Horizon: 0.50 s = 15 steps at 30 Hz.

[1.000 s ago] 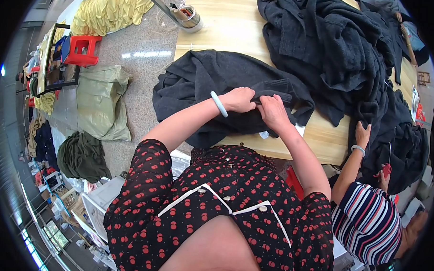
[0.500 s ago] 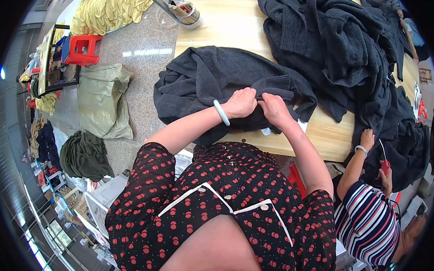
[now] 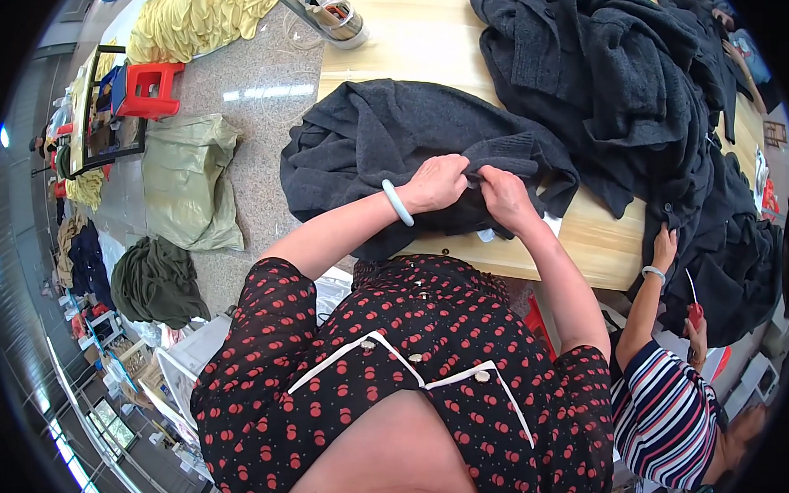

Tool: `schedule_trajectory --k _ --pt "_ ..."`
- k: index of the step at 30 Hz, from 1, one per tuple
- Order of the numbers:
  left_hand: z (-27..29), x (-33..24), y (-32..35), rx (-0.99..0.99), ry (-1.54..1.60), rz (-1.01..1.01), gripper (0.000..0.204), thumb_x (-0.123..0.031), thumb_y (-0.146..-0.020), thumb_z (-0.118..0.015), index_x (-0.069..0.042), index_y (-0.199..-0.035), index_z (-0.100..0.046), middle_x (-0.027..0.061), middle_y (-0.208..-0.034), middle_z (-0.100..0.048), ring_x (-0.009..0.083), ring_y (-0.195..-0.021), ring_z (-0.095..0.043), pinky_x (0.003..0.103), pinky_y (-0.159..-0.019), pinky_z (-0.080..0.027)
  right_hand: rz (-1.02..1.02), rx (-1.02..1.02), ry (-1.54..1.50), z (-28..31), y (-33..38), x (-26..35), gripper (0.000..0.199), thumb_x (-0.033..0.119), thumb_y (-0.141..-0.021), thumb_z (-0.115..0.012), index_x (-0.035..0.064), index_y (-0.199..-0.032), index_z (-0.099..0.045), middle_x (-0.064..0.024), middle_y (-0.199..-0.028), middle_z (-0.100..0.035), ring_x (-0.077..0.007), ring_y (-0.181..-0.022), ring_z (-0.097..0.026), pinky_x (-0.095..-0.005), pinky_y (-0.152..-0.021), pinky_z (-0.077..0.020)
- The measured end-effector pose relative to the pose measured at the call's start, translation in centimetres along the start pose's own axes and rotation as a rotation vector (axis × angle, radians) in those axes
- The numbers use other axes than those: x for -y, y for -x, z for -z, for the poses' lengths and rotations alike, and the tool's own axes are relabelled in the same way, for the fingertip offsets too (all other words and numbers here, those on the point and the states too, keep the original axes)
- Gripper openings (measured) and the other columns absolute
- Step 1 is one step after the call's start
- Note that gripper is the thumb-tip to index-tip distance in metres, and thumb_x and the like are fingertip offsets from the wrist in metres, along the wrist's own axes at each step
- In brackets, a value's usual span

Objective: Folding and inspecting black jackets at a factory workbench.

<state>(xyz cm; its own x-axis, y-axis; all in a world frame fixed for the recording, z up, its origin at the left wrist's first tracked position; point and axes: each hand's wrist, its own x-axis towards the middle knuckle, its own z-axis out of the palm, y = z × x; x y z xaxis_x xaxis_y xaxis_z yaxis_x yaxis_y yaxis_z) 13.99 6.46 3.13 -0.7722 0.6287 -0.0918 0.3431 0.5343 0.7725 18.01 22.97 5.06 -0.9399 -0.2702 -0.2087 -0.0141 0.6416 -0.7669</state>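
Observation:
A dark grey knitted garment lies bunched at the near left part of the wooden table. Both my hands pinch its fabric close together, beside a ribbed band. My left hand, below a pale bangle, has its fingers closed on the cloth. Just right of it, my right hand grips the same garment with bent fingers. A small white piece, perhaps a label, shows under the cloth by the right hand; the fingertips are partly hidden.
More dark garments are heaped at the right. A co-worker's hand touches one, while the other holds a red-handled tool. A cup of tools stands at the far left table edge. On the floor are a red stool and a sack.
My hands have shifted slightly, with the right wrist turned a little and the pinched fabric pulled up. The co-worker's hand and tool have moved slightly.

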Motion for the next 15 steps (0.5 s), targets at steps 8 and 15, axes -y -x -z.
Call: schedule_trajectory --k 8,15 --pt "5.6 -1.2 -2.0 0.502 0.485 0.035 0.016 -0.010 -0.077 -0.057 0.000 -0.089 -0.057 0.0038 -0.072 -0.056 0.0102 -0.071 -0.050 0.027 -0.066 -0.043 -0.012 -0.061 -0.204 4.1 0.4 2.4 0.045 0.007 -0.070 -0.062 0.0055 -0.112 -0.048 -0.0094 -0.100 -0.056 -0.0225 -0.087 -0.055 -0.0291 -0.076 -0.0431" --pt "6.4 -3.0 0.6 -0.106 0.087 -0.239 0.011 -0.015 -0.074 -0.060 -0.005 -0.073 -0.059 0.0079 -0.068 -0.053 0.0248 -0.068 -0.053 0.033 -0.060 -0.043 -0.074 0.060 -0.169 7.7 1.9 4.1 0.027 0.006 -0.071 -0.060 -0.0013 -0.096 -0.056 -0.0121 -0.087 -0.059 -0.0206 -0.079 -0.057 -0.0271 -0.073 -0.0437"
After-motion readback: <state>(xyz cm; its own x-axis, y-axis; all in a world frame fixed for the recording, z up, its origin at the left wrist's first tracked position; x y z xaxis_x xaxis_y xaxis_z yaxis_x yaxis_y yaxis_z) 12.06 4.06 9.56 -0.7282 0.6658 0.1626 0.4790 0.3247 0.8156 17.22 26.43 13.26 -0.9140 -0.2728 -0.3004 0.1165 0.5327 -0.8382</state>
